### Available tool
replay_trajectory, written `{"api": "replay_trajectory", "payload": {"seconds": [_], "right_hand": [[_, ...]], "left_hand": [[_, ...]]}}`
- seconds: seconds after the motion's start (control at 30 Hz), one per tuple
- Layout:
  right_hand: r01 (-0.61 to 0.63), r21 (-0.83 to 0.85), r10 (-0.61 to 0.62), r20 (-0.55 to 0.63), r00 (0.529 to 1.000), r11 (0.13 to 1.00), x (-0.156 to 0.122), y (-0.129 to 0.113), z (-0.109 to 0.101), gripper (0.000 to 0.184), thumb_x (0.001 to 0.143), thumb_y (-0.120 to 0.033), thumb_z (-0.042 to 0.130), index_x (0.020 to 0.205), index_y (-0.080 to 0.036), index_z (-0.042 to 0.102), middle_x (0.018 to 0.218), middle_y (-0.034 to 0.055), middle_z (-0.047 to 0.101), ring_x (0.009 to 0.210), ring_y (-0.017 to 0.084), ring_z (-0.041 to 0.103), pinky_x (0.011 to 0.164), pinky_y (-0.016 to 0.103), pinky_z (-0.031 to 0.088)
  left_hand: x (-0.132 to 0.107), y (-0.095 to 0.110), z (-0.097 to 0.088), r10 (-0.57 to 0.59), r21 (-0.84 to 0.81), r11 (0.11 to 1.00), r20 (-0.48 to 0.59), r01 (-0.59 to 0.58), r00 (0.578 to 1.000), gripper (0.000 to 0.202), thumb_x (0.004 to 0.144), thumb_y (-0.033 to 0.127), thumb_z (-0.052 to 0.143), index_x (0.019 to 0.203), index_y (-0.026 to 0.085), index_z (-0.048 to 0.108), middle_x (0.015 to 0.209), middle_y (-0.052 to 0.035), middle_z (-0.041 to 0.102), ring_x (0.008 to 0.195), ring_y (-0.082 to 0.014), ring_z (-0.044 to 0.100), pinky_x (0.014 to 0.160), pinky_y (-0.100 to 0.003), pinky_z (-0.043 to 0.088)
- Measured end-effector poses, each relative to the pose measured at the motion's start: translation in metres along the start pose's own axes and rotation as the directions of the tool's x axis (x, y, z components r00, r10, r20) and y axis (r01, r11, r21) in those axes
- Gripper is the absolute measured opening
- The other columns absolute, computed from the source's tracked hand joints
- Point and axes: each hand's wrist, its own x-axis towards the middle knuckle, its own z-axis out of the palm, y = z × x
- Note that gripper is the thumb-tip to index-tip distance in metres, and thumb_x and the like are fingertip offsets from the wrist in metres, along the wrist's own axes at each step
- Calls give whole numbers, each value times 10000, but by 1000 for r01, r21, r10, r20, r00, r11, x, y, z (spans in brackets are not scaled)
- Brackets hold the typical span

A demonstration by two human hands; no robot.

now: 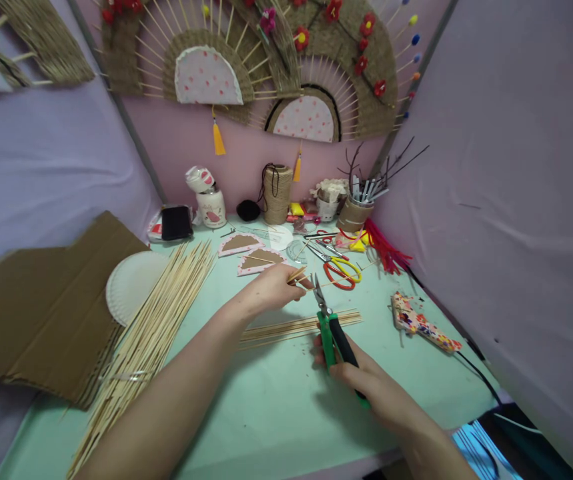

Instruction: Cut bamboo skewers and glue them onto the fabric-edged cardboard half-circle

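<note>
My left hand (273, 287) is closed in a pinch on a few thin bamboo skewers (300, 275), held over the mint-green table (266, 407). My right hand (366, 380) grips the green and black handles of a pair of pliers-type cutters (330, 327). The cutter's metal jaws point up and sit right at the skewers' tips near my left fingers. A small row of cut skewers (296, 327) lies flat on the table just under both hands.
A large heap of long skewers (151, 333) lies to the left, beside a white paper plate (131, 287) and corrugated cardboard (46, 313). Yellow-handled scissors (341, 270), red pipe cleaners (386, 250), a twine spool (277, 193), a tool cup (353, 213) and a patterned glue gun (423, 323) stand further back and right.
</note>
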Motion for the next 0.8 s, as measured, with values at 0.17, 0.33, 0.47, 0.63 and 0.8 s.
{"api": "replay_trajectory", "payload": {"seconds": [0.17,0.33,0.47,0.63,0.8], "right_hand": [[1,-20,-1,3,1000,1000,0,-4,1,355,712,-269,562,1062,-213,572,967,34,600,968,244,525,891,385,367],[-7,-21,8,11,1000,1000,0,-4,1,337,714,-277,562,1045,-215,569,967,36,597,969,244,522,876,380,366],[-6,-27,6,15,1000,1000,0,-3,2,383,713,-277,556,1090,-214,563,999,40,593,970,239,513,878,373,356],[-11,-21,11,23,1000,1000,0,-1,1,403,720,-284,554,1118,-223,564,985,31,582,965,232,505,863,356,355],[-12,-13,12,19,1000,1000,1,-1,1,374,713,-289,560,1081,-225,569,998,31,583,962,229,509,853,349,357]], "left_hand": [[-2,2,0,-15,17,1000,-8,15,1000,279,720,223,564,953,200,715,741,-15,687,697,-151,614,603,-241,417],[-3,4,0,-10,35,999,-7,10,1000,298,721,213,555,970,201,717,745,-17,688,699,-151,607,592,-237,406],[-4,7,-1,-12,44,999,-9,13,1000,297,718,205,554,963,201,720,732,-13,681,686,-146,596,580,-233,397],[-5,8,-1,-19,51,999,-13,20,1000,297,721,198,551,966,196,719,740,-18,682,690,-148,594,587,-235,400],[-4,7,0,-29,49,998,-12,30,999,296,723,205,558,972,197,717,742,-14,683,687,-147,594,580,-234,396]]}}
